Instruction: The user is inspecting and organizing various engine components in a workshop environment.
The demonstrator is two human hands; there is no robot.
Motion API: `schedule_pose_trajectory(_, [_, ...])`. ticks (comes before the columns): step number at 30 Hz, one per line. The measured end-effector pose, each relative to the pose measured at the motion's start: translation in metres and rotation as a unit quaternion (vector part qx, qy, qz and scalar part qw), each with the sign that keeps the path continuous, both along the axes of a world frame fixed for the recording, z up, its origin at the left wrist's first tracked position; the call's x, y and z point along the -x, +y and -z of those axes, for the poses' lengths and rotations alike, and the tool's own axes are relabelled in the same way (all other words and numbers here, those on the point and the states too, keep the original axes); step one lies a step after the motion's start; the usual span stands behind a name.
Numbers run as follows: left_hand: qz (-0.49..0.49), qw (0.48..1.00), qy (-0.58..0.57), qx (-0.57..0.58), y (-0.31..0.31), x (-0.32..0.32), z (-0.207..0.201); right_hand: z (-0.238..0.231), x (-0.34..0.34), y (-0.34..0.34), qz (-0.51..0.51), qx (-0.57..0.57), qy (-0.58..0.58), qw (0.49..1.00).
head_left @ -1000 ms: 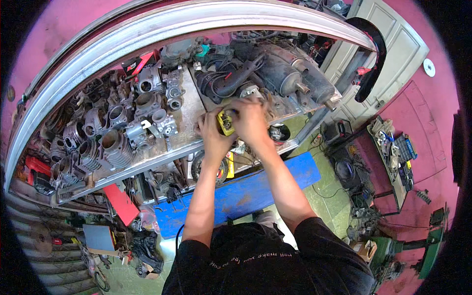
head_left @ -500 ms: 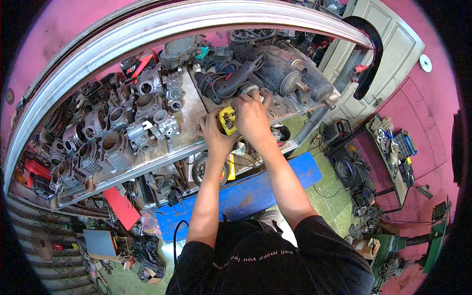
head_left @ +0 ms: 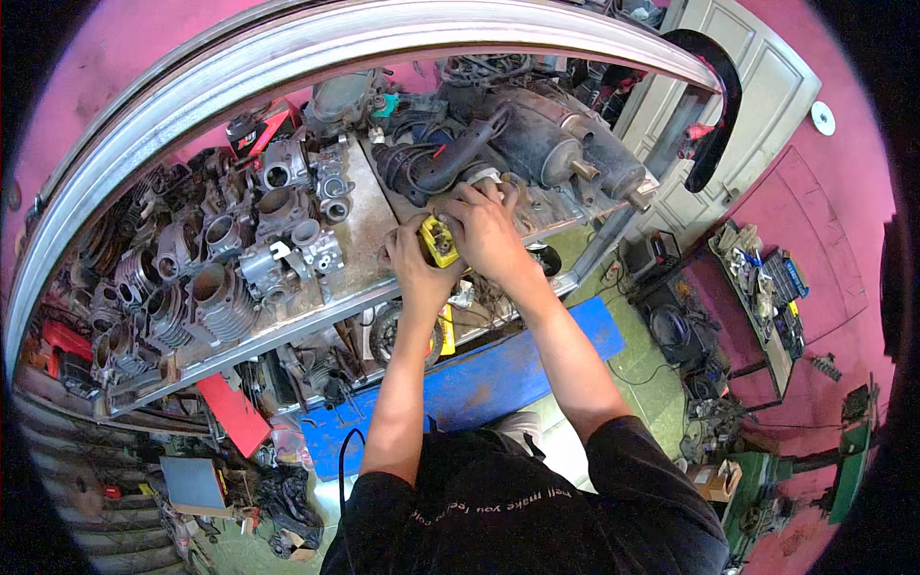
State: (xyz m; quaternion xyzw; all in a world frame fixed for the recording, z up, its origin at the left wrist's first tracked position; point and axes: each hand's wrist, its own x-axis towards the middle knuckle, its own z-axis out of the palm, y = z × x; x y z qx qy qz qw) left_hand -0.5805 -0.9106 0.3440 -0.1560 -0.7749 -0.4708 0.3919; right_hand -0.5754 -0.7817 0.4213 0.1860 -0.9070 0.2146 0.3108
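Over the front edge of the metal workbench I hold a small yellow box-shaped piece [head_left: 441,242] with dark metal bits in its open top; its exact kind I cannot make out. My left hand [head_left: 422,264] is closed round its left and near side. My right hand [head_left: 487,232] bends over its right side, thumb and index finger at the rim. Just beyond my right fingers a whitish thing [head_left: 484,176] shows, mostly hidden. A dark curved pipe-like part [head_left: 446,172] lies on the bench behind my hands.
Several engine cylinders [head_left: 218,299] and a silver carburetor-like casting [head_left: 273,266] crowd the bench's left. Dark mufflers [head_left: 546,149] lie at the right. A metal rail [head_left: 383,38] arches above. Below sits a blue bench [head_left: 470,388]. At right stands a side table [head_left: 778,359] with tools.
My right hand has shifted slightly left, its thumb and index finger now closer over the yellow piece. The yellow piece has tilted a little. The whole view has moved slightly.
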Motion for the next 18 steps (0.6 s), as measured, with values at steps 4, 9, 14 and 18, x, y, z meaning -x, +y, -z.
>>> schedule_pose_trajectory(4, [0.002, 1.000, -0.019, -0.004, -0.002, -0.003, -0.004, -0.017, -0.006, -0.001, 0.072, -0.103, 0.058, 0.990])
schedule_pose_trajectory(9, [0.016, 0.999, -0.021, -0.018, 0.002, -0.003, -0.002, -0.015, -0.003, 0.008, 0.164, -0.143, 0.070, 0.974])
schedule_pose_trajectory(14, [-0.003, 1.000, -0.023, -0.010, 0.002, -0.002, 0.002, -0.006, 0.002, -0.007, 0.107, -0.098, 0.018, 0.989])
schedule_pose_trajectory(18, [0.012, 1.000, -0.012, -0.023, -0.002, -0.002, 0.002, -0.005, -0.002, -0.004, 0.076, -0.054, 0.060, 0.994])
